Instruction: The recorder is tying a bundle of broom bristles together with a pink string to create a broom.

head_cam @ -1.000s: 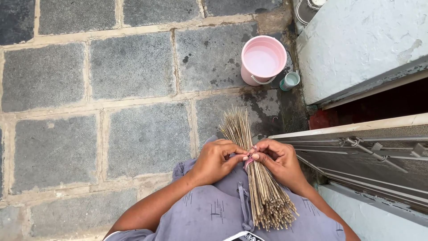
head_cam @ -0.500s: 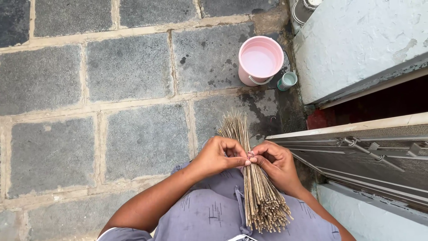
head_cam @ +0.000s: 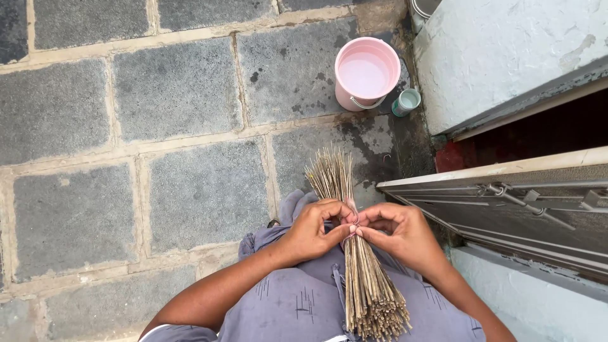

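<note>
Looking down at the lower middle of the frame, we see both of our hands meeting on a bundle of thin dry sticks (head_cam: 361,278) that lies across our lap, over grey cloth (head_cam: 297,304) marked with short dark lines. The left hand (head_cam: 313,229) comes in from the lower left with its fingers curled, thumb and forefinger pinched at the bundle's waist. The right hand (head_cam: 402,233) comes in from the lower right and pinches the same spot — the fingertips of the two hands touch there, and a sliver of pink tie (head_cam: 353,223) shows between them (too small for us to tell how it is wound). So both hands are closed on the tie at the narrow middle of the bundle.

Above the hands the sticks fan out toward the centre of the frame, over the grey stone paving (head_cam: 190,190); below the hands they spread again and end near the bottom edge.

At the upper middle a pink bucket (head_cam: 366,75) stands on the paving, and just beside it, to its right, a small pale green cup (head_cam: 406,101). A pale wall (head_cam: 506,50) fills the upper right — below it, at the right, a grey metal door (head_cam: 525,209) with a bolt.
</note>
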